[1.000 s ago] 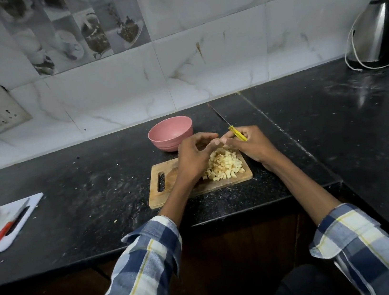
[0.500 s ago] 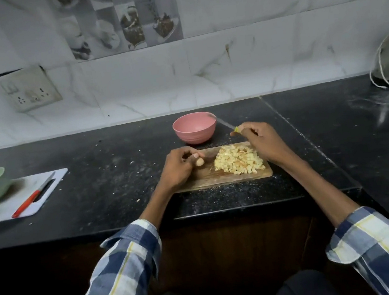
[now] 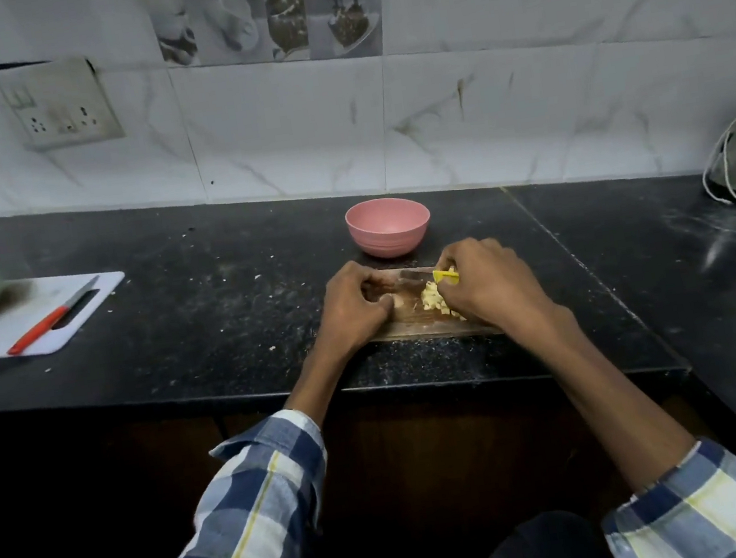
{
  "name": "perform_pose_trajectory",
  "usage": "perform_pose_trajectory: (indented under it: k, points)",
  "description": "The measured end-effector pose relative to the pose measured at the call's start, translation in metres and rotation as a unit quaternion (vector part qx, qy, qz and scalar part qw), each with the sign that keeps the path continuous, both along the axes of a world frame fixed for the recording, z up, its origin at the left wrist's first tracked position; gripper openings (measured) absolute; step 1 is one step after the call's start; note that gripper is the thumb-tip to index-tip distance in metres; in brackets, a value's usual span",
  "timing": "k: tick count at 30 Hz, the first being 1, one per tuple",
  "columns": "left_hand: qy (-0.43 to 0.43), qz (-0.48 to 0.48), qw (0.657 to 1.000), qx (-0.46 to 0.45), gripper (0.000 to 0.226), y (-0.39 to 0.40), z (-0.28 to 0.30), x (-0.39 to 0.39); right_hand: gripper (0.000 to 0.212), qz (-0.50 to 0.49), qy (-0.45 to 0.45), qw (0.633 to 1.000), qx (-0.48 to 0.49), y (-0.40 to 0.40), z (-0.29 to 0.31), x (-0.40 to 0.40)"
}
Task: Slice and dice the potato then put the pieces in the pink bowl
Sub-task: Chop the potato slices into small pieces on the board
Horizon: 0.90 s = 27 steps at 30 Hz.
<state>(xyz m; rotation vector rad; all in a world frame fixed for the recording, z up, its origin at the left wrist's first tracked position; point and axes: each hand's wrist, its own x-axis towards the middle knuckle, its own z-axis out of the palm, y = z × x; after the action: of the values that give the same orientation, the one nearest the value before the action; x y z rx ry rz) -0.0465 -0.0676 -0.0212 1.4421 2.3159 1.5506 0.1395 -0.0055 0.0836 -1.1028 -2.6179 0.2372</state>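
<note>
Your right hand (image 3: 489, 283) is clamped around the yellow-handled knife (image 3: 445, 275), the blade lying flat toward nine o'clock, low over the wooden board (image 3: 415, 325). Your left hand (image 3: 351, 309) sits with its fingers curled in, pinching a small leftover potato piece (image 3: 395, 302) against the board. The diced potato (image 3: 435, 300) is heaped at the board's three o'clock side, half hidden under your right hand. The pink bowl (image 3: 388, 227) stands at twelve o'clock, just behind the board, and looks empty.

The main risk is that last piece: it is small, rounded and probably wet, so it could roll or slip under the blade, and your fingertips sit right beside the edge. A sweep of your right wrist could also knock cubes off the board onto the gritty counter (image 3: 217, 300).

The cubes look pale, moist and uneven, apt to stick together. The board is flat, matte wood; the bowl is smooth and faintly ribbed near its base; the counter is dark, speckled stone.
</note>
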Motion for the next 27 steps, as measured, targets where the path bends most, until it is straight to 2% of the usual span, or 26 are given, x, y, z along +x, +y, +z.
perform_pose_trajectory:
  k: [4,8,12,18,27]
  points:
    - [0.029,-0.013,0.999,-0.021,0.016,0.000,-0.001,0.001,0.033,-0.009,-0.031,0.999,0.036,-0.010,-0.002,0.001]
    - [-0.006,-0.022,1.000,-0.012,0.021,-0.001,0.000,0.000,0.031,-0.005,-0.021,0.999,0.041,-0.018,-0.004,0.001]
    - [0.003,-0.024,1.000,-0.016,0.028,-0.002,0.001,0.001,0.030,-0.014,-0.011,0.999,0.043,-0.025,-0.005,-0.001]
    - [-0.003,0.001,1.000,-0.008,0.013,-0.001,0.000,0.000,0.027,-0.016,-0.012,0.999,0.038,-0.031,-0.008,-0.005]
    - [0.002,-0.025,1.000,0.001,0.012,0.000,-0.003,-0.004,0.024,-0.017,0.006,1.000,0.012,-0.038,-0.011,-0.020]
